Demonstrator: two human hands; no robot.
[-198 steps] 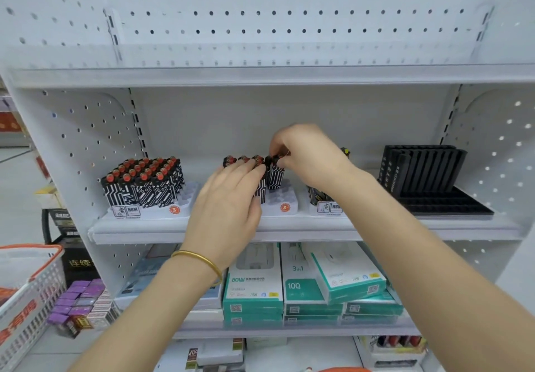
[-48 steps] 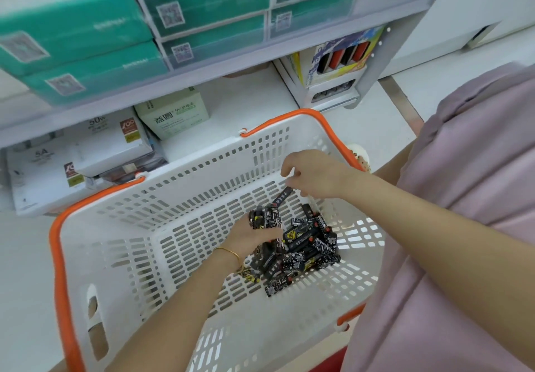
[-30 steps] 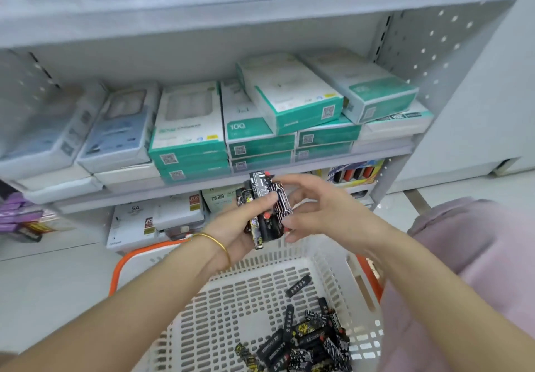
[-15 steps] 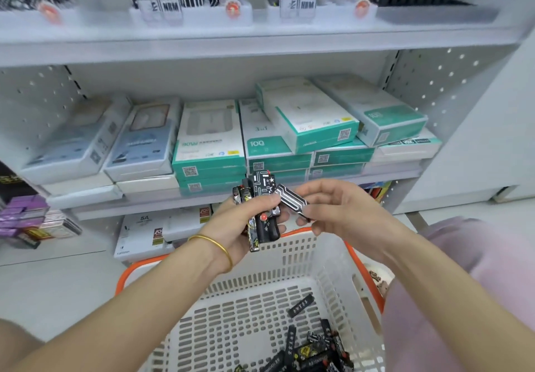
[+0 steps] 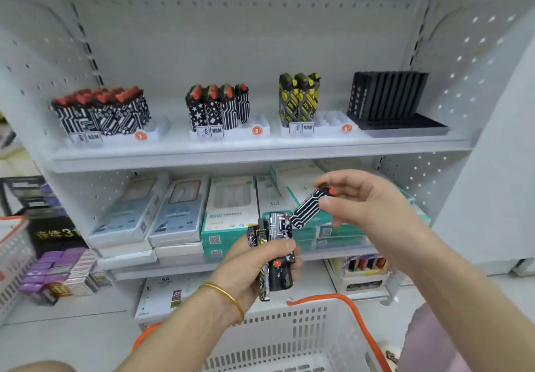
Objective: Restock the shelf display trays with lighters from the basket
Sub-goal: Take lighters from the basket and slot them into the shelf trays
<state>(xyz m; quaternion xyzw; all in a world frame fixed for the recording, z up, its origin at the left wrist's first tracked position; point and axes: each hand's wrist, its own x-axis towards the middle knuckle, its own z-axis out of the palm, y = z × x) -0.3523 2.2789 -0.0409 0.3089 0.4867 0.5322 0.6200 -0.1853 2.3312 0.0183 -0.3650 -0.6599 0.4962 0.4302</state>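
Observation:
My left hand (image 5: 249,267) grips a bundle of black patterned lighters (image 5: 275,258) upright, above the white basket (image 5: 289,334) with its orange rim. My right hand (image 5: 359,201) pinches a single black-and-white lighter (image 5: 308,208) by its red-capped end, tilted, just up and right of the bundle. On the shelf above stand three white display trays: the left tray (image 5: 150,134) is crowded with red-topped lighters, the middle tray (image 5: 257,133) holds a few at its left, the right tray (image 5: 333,127) holds some yellow-black ones.
A black empty rack (image 5: 399,111) stands at the shelf's right end. Below it, a shelf carries green-and-white boxes (image 5: 231,218). Purple packs (image 5: 58,270) lie lower left beside another basket (image 5: 14,250). A small lighter display (image 5: 364,264) sits low on the right.
The view has tilted up from the basket to the tray shelf. My right hand has drawn one lighter away from the bundle and raised it to the right.

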